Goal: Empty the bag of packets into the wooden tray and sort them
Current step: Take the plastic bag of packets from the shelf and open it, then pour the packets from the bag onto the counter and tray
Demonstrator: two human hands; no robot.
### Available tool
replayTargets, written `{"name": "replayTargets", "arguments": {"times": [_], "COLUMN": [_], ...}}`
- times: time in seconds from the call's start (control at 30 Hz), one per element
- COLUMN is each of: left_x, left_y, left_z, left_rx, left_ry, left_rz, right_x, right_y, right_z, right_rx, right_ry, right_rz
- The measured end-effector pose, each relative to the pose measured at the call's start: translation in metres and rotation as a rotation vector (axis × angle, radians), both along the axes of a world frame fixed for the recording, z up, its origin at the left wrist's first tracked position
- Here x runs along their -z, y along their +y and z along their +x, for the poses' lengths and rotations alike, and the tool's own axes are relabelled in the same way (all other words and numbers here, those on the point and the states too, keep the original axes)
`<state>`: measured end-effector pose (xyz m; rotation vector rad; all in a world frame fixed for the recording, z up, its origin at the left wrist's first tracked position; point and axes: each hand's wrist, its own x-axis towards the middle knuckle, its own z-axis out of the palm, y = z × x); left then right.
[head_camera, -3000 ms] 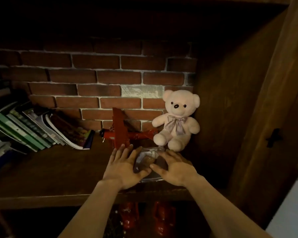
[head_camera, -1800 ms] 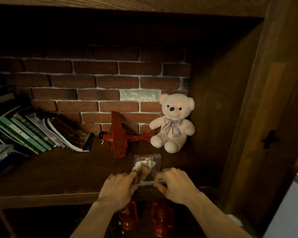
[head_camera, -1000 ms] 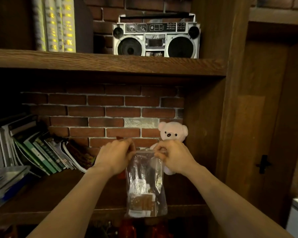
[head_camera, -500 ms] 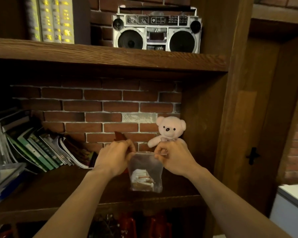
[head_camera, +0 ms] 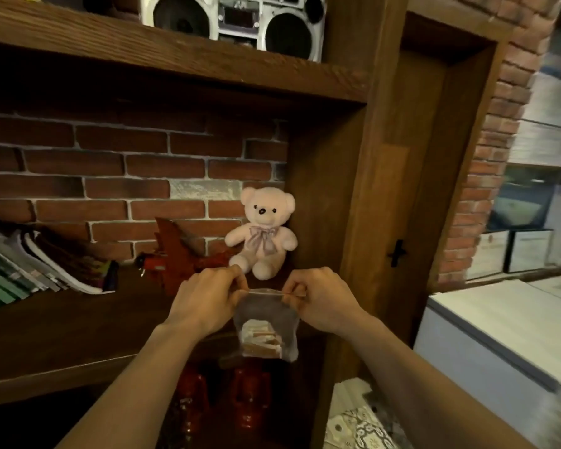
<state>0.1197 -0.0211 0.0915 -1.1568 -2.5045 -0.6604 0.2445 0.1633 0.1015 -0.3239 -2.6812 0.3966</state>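
Note:
A clear plastic bag (head_camera: 266,314) hangs in the air in front of the wooden shelf, with white and brown packets (head_camera: 261,340) bunched at its bottom. My left hand (head_camera: 208,299) pinches the left end of its sealed top edge. My right hand (head_camera: 321,299) pinches the right end. The top strip is stretched straight between the two hands. No wooden tray is in view.
Behind the bag a pink teddy bear (head_camera: 264,231) and a red toy plane (head_camera: 175,257) sit on the shelf (head_camera: 62,332), with leaning books (head_camera: 30,270) at the left. A boombox (head_camera: 237,21) stands above. A white counter (head_camera: 499,325) lies to the right.
Both hands took the bag off the shelf and lifted it by its top edge. The view has since swung right, and the bag has come slightly away from the shelf.

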Motion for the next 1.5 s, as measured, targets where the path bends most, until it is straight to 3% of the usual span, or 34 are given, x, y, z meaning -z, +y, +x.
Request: {"name": "replayTargets", "arguments": {"times": [0.17,0.4,0.77,1.03,1.27,1.5], "left_x": [-0.016,-0.027,-0.021,-0.030,-0.025,-0.013], "left_y": [0.029,0.088,0.217,0.282,0.298,0.303], "left_z": [0.063,0.205,0.468,0.635,0.747,0.796], "left_rx": [0.082,0.284,0.735,1.070,1.345,1.499], "left_ry": [0.039,0.080,0.063,0.044,0.010,0.048], "left_rz": [-0.007,-0.014,-0.010,-0.010,0.023,0.062], "right_x": [-0.010,-0.014,-0.016,-0.023,-0.026,-0.016], "right_y": [0.020,0.059,0.092,0.072,0.026,0.004], "right_z": [0.077,0.246,0.561,0.740,0.835,0.874], "right_rx": [0.056,0.219,0.693,1.046,1.297,1.433], "right_ry": [0.030,0.050,0.044,0.056,0.046,0.031], "right_rz": [-0.021,-0.067,-0.034,-0.010,0.029,0.038]}}
